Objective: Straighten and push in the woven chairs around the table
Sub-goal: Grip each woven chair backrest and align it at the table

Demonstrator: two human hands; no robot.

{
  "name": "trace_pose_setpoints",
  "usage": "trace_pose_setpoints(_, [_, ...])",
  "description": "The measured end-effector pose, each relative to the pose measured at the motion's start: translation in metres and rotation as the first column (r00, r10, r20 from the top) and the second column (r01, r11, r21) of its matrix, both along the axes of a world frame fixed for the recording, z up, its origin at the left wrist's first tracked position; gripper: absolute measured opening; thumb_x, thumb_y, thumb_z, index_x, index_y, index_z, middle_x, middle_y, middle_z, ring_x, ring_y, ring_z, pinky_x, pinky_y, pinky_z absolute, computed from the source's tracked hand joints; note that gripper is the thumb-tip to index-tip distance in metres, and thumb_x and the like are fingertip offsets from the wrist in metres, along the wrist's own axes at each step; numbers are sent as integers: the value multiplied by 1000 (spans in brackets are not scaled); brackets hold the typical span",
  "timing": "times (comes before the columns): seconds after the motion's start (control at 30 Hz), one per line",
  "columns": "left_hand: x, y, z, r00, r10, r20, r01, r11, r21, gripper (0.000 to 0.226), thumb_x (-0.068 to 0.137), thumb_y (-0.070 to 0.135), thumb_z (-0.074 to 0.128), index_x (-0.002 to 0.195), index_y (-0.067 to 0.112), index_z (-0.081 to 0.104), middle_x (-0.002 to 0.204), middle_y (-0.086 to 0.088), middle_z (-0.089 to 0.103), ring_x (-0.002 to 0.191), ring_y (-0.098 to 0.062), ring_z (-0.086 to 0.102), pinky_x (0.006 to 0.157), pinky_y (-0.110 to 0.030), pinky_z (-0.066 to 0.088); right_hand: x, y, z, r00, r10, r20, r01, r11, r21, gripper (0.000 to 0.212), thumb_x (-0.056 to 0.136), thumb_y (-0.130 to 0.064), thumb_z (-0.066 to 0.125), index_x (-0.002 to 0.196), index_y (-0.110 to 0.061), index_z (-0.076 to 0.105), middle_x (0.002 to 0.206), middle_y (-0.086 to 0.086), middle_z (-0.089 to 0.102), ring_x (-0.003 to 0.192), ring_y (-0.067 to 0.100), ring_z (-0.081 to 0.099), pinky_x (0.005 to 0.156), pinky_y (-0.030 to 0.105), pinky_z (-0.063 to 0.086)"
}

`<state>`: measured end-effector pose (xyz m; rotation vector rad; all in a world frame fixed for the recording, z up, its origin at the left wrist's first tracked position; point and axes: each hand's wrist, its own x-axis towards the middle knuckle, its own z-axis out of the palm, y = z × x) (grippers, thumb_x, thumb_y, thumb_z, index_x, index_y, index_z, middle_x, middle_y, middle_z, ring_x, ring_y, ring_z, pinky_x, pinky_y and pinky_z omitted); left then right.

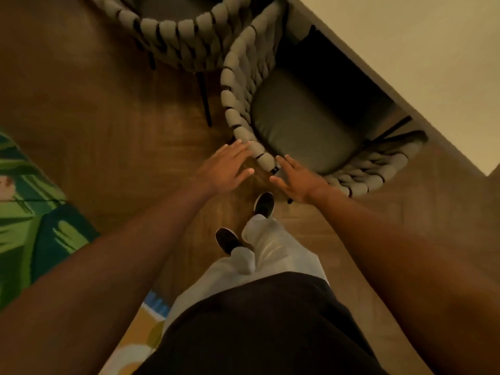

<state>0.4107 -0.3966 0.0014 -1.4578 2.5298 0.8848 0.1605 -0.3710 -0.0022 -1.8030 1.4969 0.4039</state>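
- The grey rope-woven chair with a dark seat cushion (295, 123) stands partly under the pale counter (405, 50).
- Left hand (224, 166) and right hand (297, 180), fingers spread, rest at its curved back rim.
- Risk: an uneven push could swing it into the second grey woven chair (176, 31) just beside it, or jam it against the counter.
- No containers in view.

Bare forearms, no sleeves visible; black top (259, 328), pale grey trousers (270, 247), black shoes (264, 204).

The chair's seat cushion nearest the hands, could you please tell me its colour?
The seat cushion is plain dark grey-green, best seen in the head view.
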Motion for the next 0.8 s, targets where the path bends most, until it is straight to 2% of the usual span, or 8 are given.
trace_pose_setpoints(0.13, [-10, -37, 1, 973, -221, 60, 225, 971, -76, 60, 105, 50, 38, 157, 21, 29, 166, -2, 21, 155, -19, 12, 126, -43, 14, -3, 2, -13, 993, -115, -5, 115, 993, 42, 75, 101, -66, 31, 161, -29, 8, 170, 4, 6, 151, 33, 24, 118, 50, 26])
trace_pose_setpoints(0.23, [-16, -66, -10, 907, -405, 114, 416, 904, -97, 62, 104, 51, 38, 156, 17, 31, 165, -6, 24, 154, -22, 14, 126, -45, 13, -7, -1, -28, 987, -159, -14, 159, 986, 55, 77, 99, -70, 30, 161, -32, 7, 170, 3, 6, 150, 34, 25, 116, 50, 28])
trace_pose_setpoints(0.33, [-18, -99, -29, 753, -626, 205, 649, 758, -70, 69, 101, 56, 34, 157, 17, 27, 165, -7, 26, 154, -25, 17, 125, -46, 15, -10, -5, -42, 981, -192, 8, 191, 979, 71, 79, 96, -74, 29, 161, -33, 6, 170, 2, 7, 151, 32, 23, 118, 51, 29])
trace_pose_setpoints(0.4, [-19, -117, -42, 642, -718, 267, 753, 657, -41, 72, 100, 60, 29, 158, 18, 23, 165, -7, 26, 154, -25, 18, 125, -47, 16, -12, -6, -49, 982, -187, 18, 186, 980, 71, 82, 94, -78, 26, 161, -34, 6, 169, 0, 9, 151, 30, 23, 117, 52, 31])
trace_pose_setpoints(0.53, [-28, -141, -55, 482, -830, 282, 861, 509, 25, 76, 98, 66, 26, 158, 22, 20, 164, -5, 29, 153, -24, 22, 125, -46, 17, -10, 2, -58, 972, -226, 60, 224, 974, 40, 84, 91, -81, 25, 160, -33, 12, 167, 2, 21, 148, 28, 32, 114, 46, 34])
trace_pose_setpoints(0.63, [-40, -161, -57, 360, -887, 288, 916, 395, 71, 87, 88, 77, 18, 158, 25, 23, 162, -3, 33, 151, -23, 26, 124, -44, 19, -8, 4, -63, 968, -248, 43, 249, 967, -47, 91, 85, -88, 18, 157, -34, 21, 160, 0, 36, 139, 27, 44, 104, 44, 43])
trace_pose_setpoints(0.7, [-47, -170, -59, 333, -906, 260, 923, 370, 107, 94, 81, 82, 17, 156, 27, 28, 159, -3, 38, 148, -24, 33, 121, -43, 24, -4, 6, -67, 965, -262, -11, 259, 956, -136, 96, 77, -95, 12, 153, -39, 28, 150, 0, 49, 128, 27, 54, 92, 42, 49])
trace_pose_setpoints(0.8, [-48, -175, -67, 335, -916, 220, 916, 371, 154, 95, 79, 86, 20, 154, 28, 27, 155, -4, 42, 136, -27, 48, 107, -50, 46, -1, 9, -74, 961, -270, -59, 249, 940, -235, 95, 72, -99, 13, 145, -45, 36, 132, 0, 63, 109, 24, 65, 80, 40, 55])
